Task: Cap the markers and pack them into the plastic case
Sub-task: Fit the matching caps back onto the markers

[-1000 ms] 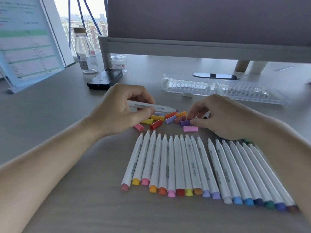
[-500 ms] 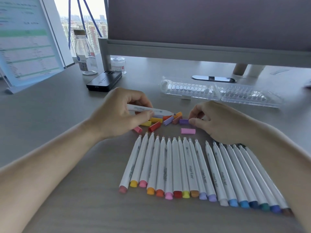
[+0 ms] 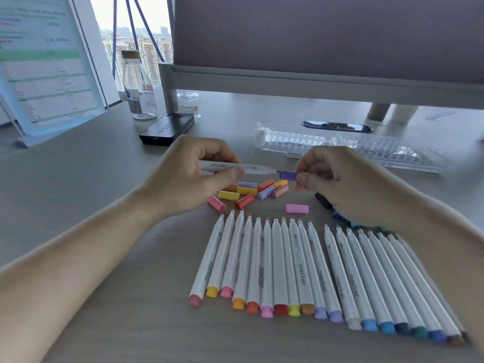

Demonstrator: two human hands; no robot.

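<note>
My left hand grips a white marker held level above the desk, tip pointing right. My right hand pinches a purple cap right at that tip. Under the hands lies a heap of loose caps in yellow, orange, red and lilac, with a pink cap apart to the right. Several uncapped white markers lie side by side in a row nearer me. The clear plastic case lies open behind the hands.
A black phone, a glass bottle and a small jar stand at the back left. A tilted screen is far left. A monitor spans the back. Dark caps peek out beside my right wrist.
My right hand picked the purple cap off the desk and raised it to the marker's tip. My left hand lifted the marker slightly.
</note>
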